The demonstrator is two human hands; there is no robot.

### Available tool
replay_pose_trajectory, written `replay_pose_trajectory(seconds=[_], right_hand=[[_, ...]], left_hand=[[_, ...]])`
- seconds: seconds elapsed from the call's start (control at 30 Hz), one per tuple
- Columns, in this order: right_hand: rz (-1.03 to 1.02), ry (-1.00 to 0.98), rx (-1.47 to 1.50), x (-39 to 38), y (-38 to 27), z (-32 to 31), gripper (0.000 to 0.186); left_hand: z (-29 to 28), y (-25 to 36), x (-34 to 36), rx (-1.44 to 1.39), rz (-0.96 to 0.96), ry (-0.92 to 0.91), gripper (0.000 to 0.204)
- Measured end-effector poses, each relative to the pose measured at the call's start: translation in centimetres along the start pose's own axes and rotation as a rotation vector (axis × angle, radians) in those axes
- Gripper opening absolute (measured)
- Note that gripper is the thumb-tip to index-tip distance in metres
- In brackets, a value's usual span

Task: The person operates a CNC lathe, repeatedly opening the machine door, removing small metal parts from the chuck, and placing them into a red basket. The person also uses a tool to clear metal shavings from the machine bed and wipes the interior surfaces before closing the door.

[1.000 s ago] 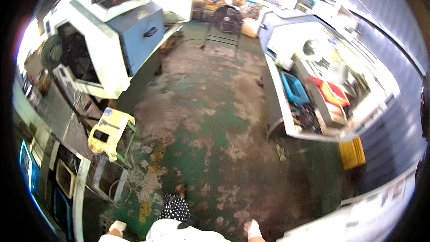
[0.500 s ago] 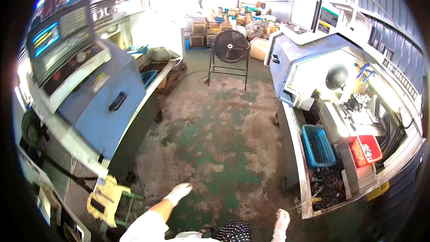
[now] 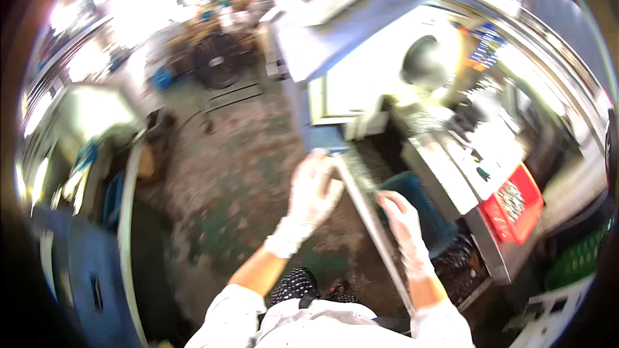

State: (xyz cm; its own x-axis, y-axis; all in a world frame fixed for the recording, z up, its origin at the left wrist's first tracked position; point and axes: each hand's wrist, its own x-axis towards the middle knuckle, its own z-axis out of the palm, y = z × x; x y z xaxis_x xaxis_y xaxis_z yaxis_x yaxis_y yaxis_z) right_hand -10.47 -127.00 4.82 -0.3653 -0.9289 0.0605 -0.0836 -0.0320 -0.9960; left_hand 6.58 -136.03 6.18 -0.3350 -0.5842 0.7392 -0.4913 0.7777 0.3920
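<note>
Both my hands wear thin white gloves. My left hand (image 3: 313, 193) is stretched forward beside the front rim (image 3: 367, 219) of the lathe on the right, fingers spread from the thumb; nothing shows in it. Near the close side of a blue plastic basket (image 3: 419, 203), my right hand (image 3: 405, 222) has its fingers partly bent and apart. I cannot tell whether its fingertips touch the basket's rim. A red basket (image 3: 530, 203) holding many small metal parts stands farther right on the machine. Motion blurs the picture.
The lathe's round chuck (image 3: 429, 63) sits in its lit chamber, with blue coolant hoses (image 3: 485, 48) beside it. A black floor fan (image 3: 218, 61) stands ahead. Another blue machine (image 3: 77, 283) is on the left. A green crate (image 3: 580, 258) is at lower right.
My view has turned right and come closer to the right-hand lathe. Both hands have risen from low beside my body to the lathe's front rim and the blue basket.
</note>
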Motion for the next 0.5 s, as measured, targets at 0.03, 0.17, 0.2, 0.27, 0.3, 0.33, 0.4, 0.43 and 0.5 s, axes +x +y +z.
replay_pose_trajectory(seconds=[0.03, 0.17, 0.2, 0.27, 0.3, 0.33, 0.4, 0.43, 0.5], right_hand=[[-0.131, 0.000, -0.033, 3.4, 0.0, 0.2, 0.017], [-0.264, 0.129, 0.309, 16.2, 0.4, -0.5, 0.018], [-0.338, 0.257, 0.284, 19.1, -0.1, -1.1, 0.019], [-0.240, 0.470, 0.314, 23.8, -1.2, -3.9, 0.020], [-0.324, 0.594, 0.324, 26.6, -0.5, -6.1, 0.019], [-0.300, 0.730, 0.297, 29.5, 0.4, -8.0, 0.020], [-0.225, 0.933, 0.208, 34.1, 2.5, -11.5, 0.022], [-0.185, 1.013, 0.156, 35.9, 3.3, -13.2, 0.023], [-0.139, 0.999, 0.240, 37.9, 4.7, -16.3, 0.021]], left_hand=[[0.1, -0.9, 2.1, 0.065, 0.014, 0.059, 0.037], [3.1, -8.8, 8.0, 0.009, -0.003, 0.209, 0.065], [3.7, -10.5, 9.6, 0.014, -0.001, 0.211, 0.066], [5.5, -12.7, 11.8, -0.008, -0.001, 0.189, 0.063], [6.4, -13.2, 12.9, -0.076, 0.021, 0.195, 0.060], [7.0, -14.1, 13.5, -0.122, 0.071, 0.245, 0.056], [7.7, -15.2, 12.9, -0.175, 0.102, 0.327, 0.050], [7.5, -15.0, 12.8, -0.185, 0.101, 0.358, 0.048], [7.3, -15.6, 12.1, -0.203, 0.071, 0.346, 0.046]])
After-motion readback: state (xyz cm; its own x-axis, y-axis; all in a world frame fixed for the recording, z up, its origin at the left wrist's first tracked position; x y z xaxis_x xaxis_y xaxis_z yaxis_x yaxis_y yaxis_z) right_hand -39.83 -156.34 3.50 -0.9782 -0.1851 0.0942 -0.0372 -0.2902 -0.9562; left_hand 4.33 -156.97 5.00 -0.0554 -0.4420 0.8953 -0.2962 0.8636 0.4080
